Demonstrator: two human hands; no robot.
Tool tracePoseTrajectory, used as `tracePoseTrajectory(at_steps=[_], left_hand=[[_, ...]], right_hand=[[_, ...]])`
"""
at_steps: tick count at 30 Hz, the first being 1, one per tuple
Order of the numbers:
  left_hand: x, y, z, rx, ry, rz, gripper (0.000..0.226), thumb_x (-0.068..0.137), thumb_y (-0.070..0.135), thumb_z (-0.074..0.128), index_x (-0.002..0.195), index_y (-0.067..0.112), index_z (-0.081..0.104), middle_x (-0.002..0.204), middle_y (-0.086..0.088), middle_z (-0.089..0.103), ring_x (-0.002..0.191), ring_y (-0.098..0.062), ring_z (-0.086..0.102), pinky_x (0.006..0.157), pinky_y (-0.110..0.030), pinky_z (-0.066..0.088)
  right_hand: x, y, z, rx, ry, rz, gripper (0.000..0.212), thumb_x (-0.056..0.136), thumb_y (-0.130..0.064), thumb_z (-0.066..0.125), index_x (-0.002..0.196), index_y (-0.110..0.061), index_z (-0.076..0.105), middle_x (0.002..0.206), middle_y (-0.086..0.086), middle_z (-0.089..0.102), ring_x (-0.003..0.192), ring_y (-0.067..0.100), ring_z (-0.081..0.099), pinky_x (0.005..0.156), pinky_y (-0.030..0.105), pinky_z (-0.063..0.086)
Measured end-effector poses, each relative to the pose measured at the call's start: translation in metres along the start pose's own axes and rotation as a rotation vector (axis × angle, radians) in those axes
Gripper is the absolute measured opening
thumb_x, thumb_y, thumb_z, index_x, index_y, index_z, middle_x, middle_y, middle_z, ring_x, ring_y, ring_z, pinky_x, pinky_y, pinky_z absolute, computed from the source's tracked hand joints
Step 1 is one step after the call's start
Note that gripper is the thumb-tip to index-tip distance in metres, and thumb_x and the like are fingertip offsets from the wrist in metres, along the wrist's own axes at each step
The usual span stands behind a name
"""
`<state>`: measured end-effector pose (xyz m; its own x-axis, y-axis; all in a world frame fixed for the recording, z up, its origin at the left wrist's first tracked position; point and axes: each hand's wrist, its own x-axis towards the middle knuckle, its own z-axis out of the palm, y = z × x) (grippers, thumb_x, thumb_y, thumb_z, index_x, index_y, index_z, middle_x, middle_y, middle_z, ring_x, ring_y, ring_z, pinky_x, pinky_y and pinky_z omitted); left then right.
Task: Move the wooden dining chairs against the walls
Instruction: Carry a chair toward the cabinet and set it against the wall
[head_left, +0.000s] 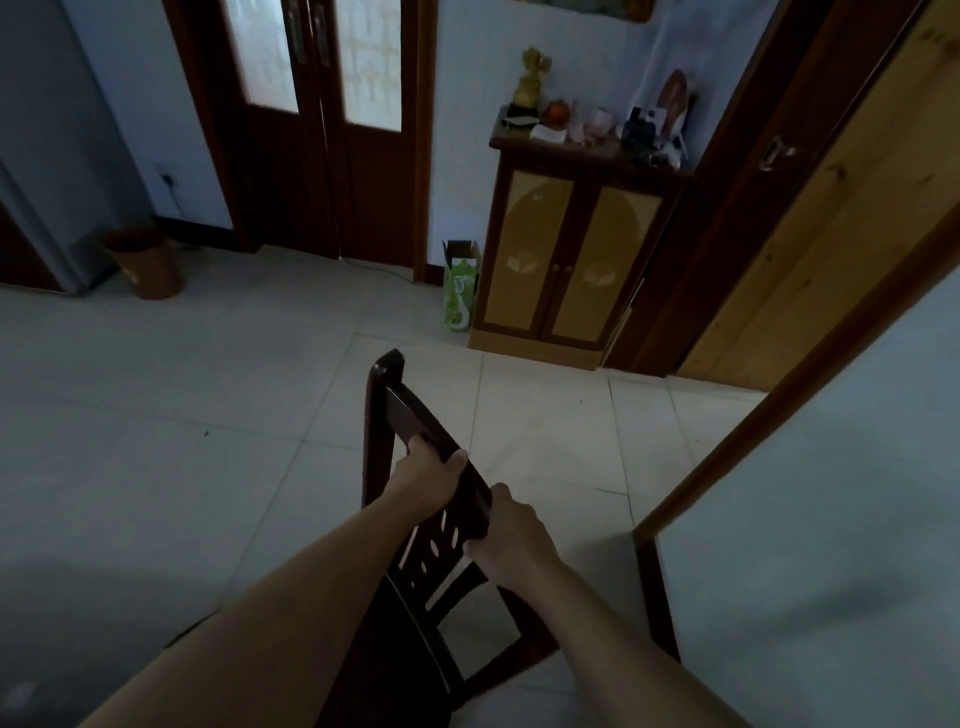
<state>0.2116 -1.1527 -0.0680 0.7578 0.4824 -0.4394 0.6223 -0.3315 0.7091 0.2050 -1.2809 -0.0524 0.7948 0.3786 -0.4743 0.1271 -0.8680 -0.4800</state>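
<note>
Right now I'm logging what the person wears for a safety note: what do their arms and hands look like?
Both forearms are bare as far as the view reaches; no sleeves show. The left hand and right hand wear no gloves, and no watch, bracelet or ring is visible in the dim light.

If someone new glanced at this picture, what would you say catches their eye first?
First, the dark wooden chair at bottom centre, its top rail gripped by the left hand and the right hand. Next, the small cabinet against the far wall, its top crowded with ornaments, and beside it the green carton on the floor.
</note>
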Motion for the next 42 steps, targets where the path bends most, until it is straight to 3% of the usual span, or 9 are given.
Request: tracePoseTrajectory(at_steps=[3,7,10,16,21,25,33,38,42], left_hand=[[0.013,0.0,0.009,-0.123,0.005,-0.121,0.082,0.083,0.05,0.057,0.141,0.002,0.023,0.122,-0.019,0.057,0.101,-0.034,0.063,0.079,-0.037,0.054],[0.021,0.002,0.013,-0.364,0.018,-0.231,0.082,0.069,0.035,0.069,0.135,0.006,0.03,0.093,-0.008,0.055,0.086,-0.028,0.061,0.078,-0.042,0.057],[0.023,0.004,0.013,-0.45,0.03,-0.262,0.079,0.063,0.028,0.067,0.131,0.008,0.033,0.094,-0.01,0.055,0.091,-0.032,0.061,0.081,-0.049,0.057],[0.02,0.017,0.007,-0.462,0.006,-0.22,0.072,0.067,0.021,0.063,0.131,-0.001,0.038,0.11,-0.02,0.058,0.092,-0.032,0.061,0.062,-0.035,0.055],[0.006,0.053,0.02,-0.379,-0.081,-0.136,0.057,0.073,0.019,0.061,0.125,0.0,0.044,0.089,-0.013,0.061,0.071,-0.023,0.062,0.048,-0.023,0.045],[-0.011,0.097,0.047,-0.291,-0.182,-0.058,0.05,0.075,0.021,0.059,0.119,0.001,0.048,0.088,-0.015,0.065,0.068,-0.023,0.062,0.052,-0.025,0.044],[-0.035,0.185,0.139,-0.204,-0.371,0.077,0.053,0.075,0.019,0.058,0.123,-0.001,0.049,0.095,-0.017,0.065,0.07,-0.025,0.063,0.05,-0.025,0.042],[-0.044,0.225,0.211,-0.183,-0.434,0.121,0.063,0.073,0.02,0.059,0.131,0.002,0.041,0.108,-0.021,0.064,0.076,-0.029,0.063,0.052,-0.026,0.043],[-0.049,0.247,0.267,-0.2,-0.49,0.122,0.063,0.075,0.018,0.06,0.133,0.007,0.037,0.093,-0.01,0.061,0.07,-0.022,0.06,0.047,-0.024,0.041]], right_hand=[[0.018,0.005,-0.004,0.076,-0.05,0.026,0.033,0.082,-0.019,0.062,0.112,-0.007,0.054,0.109,0.012,0.063,0.097,0.028,0.063,0.077,0.032,0.051],[0.03,0.007,-0.009,0.115,-0.167,0.067,0.006,0.079,-0.013,0.06,0.084,-0.01,0.059,0.079,0.002,0.057,0.076,0.022,0.059,0.056,0.022,0.047],[0.032,0.007,-0.008,0.091,-0.15,0.017,0.018,0.079,-0.011,0.053,0.065,-0.018,0.046,0.068,-0.002,0.051,0.062,0.017,0.053,0.046,0.02,0.038],[0.023,0.007,-0.014,0.163,-0.117,-0.034,0.02,0.08,-0.013,0.055,0.063,-0.02,0.047,0.067,-0.004,0.052,0.07,0.019,0.056,0.048,0.02,0.038],[0.005,0.027,-0.035,0.231,-0.013,-0.02,0.006,0.08,-0.015,0.056,0.075,-0.017,0.054,0.077,-0.001,0.059,0.071,0.017,0.057,0.051,0.02,0.04],[-0.009,0.059,-0.063,0.255,0.123,0.028,0.003,0.08,-0.017,0.056,0.082,-0.017,0.058,0.079,-0.001,0.062,0.069,0.017,0.059,0.047,0.021,0.037],[-0.033,0.15,-0.122,0.363,0.323,0.15,0.011,0.075,-0.015,0.054,0.081,-0.019,0.062,0.076,-0.001,0.065,0.073,0.02,0.067,0.061,0.03,0.054],[-0.042,0.213,-0.148,0.44,0.408,0.237,0.013,0.073,-0.014,0.054,0.068,-0.025,0.054,0.064,-0.007,0.058,0.055,0.009,0.059,0.047,0.02,0.043],[-0.047,0.258,-0.165,0.488,0.447,0.303,0.018,0.073,-0.013,0.053,0.06,-0.024,0.048,0.06,-0.006,0.055,0.051,0.009,0.054,0.045,0.021,0.039]])
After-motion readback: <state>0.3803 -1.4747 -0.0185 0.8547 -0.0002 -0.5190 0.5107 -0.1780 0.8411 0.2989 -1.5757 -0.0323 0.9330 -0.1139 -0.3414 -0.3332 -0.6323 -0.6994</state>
